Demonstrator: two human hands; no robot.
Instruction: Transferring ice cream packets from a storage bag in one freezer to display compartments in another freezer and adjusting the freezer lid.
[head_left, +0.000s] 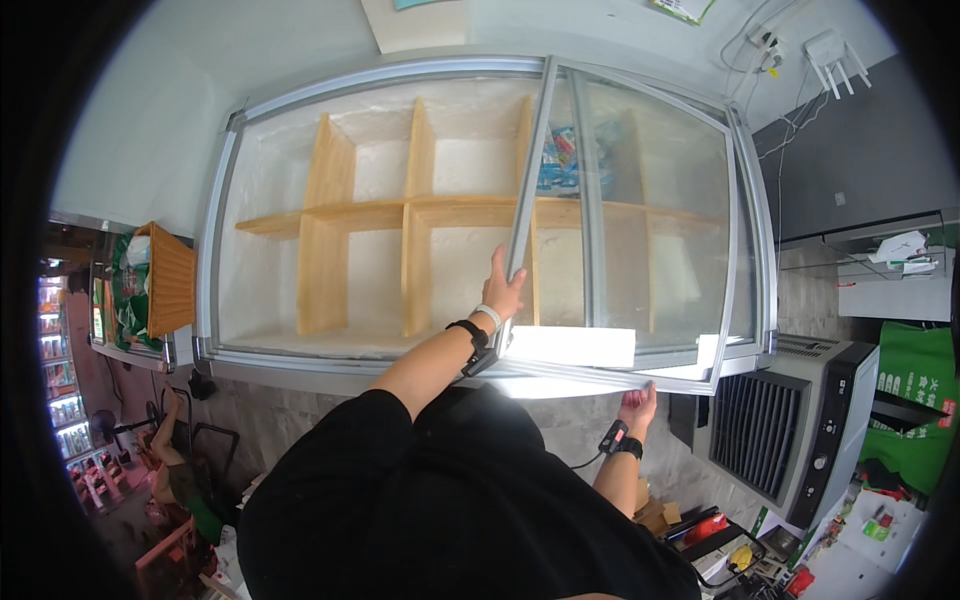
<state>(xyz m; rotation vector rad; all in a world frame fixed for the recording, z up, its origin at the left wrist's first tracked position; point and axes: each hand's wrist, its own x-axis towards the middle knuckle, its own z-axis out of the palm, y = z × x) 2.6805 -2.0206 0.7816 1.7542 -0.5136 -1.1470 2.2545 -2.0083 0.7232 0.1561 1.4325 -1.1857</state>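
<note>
A chest freezer (315, 367) with a white frosted interior and wooden dividers (324, 270) lies before me. Its framed glass sliding lid (660, 262) is tilted askew over the right part. My left hand (503, 291) grips the lid's left metal edge. Under the near edge, towards its right corner, my right hand (637, 405) supports the frame, fingers partly hidden. Another glass panel sits beneath the lid. Blue plastic packages (559, 161) lie in a back compartment, partly seen through glass.
A wicker basket (172, 281) with green bags stands left. An air cooler (772, 427) stands close by at the right, beside a green bag (915, 375). Another person (184, 480) is at the lower left. Cables hang from a wall socket (765, 41).
</note>
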